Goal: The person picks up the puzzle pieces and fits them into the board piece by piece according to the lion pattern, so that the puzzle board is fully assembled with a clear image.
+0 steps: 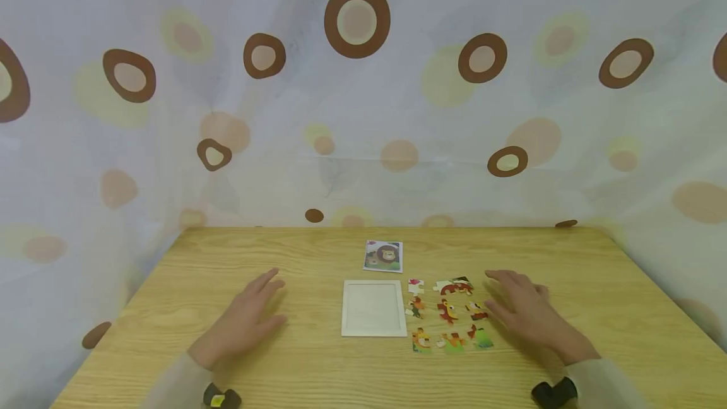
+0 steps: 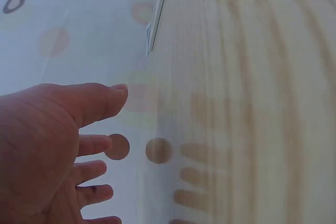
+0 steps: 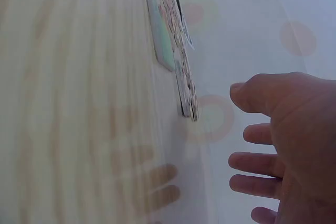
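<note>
My left hand (image 1: 248,314) is over the left part of the table, fingers extended and thumb apart, holding nothing. To its right lies a white square frame (image 1: 373,335) with a pale, bare inside. My right hand (image 1: 525,311) is likewise extended and holds nothing, its fingertips close to the right side of a group of loose puzzle pieces (image 1: 447,311). These pieces lie in rough rows right of the frame and show parts of a coloured animal picture. Behind the frame is a small picture card (image 1: 383,256) with a lion on it.
The wooden table (image 1: 284,371) has light grain and reaches back to a white curtain (image 1: 363,112) printed with brown and yellow circles. That curtain also hangs along the left and right sides. Each wrist wears a black strap.
</note>
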`<state>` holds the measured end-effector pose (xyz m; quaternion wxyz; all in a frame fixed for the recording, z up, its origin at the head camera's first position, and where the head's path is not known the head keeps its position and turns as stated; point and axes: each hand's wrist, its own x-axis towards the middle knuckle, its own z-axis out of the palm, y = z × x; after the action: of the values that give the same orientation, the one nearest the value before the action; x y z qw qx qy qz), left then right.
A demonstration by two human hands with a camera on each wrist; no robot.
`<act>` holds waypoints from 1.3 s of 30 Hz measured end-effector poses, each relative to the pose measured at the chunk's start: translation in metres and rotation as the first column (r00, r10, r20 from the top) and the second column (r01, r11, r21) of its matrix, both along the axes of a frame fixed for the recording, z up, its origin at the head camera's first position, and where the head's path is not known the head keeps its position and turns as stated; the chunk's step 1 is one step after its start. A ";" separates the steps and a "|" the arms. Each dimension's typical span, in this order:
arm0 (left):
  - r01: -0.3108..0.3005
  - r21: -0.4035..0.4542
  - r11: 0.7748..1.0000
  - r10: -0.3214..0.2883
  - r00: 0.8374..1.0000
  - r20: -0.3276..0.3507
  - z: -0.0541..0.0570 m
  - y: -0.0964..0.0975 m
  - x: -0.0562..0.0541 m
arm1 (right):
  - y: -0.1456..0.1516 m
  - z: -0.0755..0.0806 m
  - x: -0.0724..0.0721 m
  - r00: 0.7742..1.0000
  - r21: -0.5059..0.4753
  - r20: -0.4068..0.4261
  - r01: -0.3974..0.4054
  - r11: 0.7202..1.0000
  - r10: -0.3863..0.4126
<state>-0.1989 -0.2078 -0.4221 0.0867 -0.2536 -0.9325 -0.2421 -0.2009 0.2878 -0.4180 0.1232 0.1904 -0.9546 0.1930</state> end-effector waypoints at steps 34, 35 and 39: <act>0.168 0.008 0.986 -0.167 0.969 0.184 -0.005 0.075 -0.032 | -0.073 0.009 -0.035 0.955 -0.104 0.110 -0.264 0.959 0.274; 0.167 0.007 0.986 -0.165 0.967 0.191 -0.005 0.077 -0.033 | -0.075 0.009 -0.037 0.953 -0.107 0.117 -0.269 0.957 0.280; 0.162 -0.007 0.987 -0.157 0.965 0.210 -0.006 0.082 -0.034 | -0.081 0.007 -0.044 0.948 -0.125 0.132 -0.272 0.954 0.288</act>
<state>-0.2330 -0.1254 -0.4282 -0.0342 -0.3019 -0.9159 -0.2625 -0.2449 0.2073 -0.4109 0.0327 0.3023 -0.9129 0.2725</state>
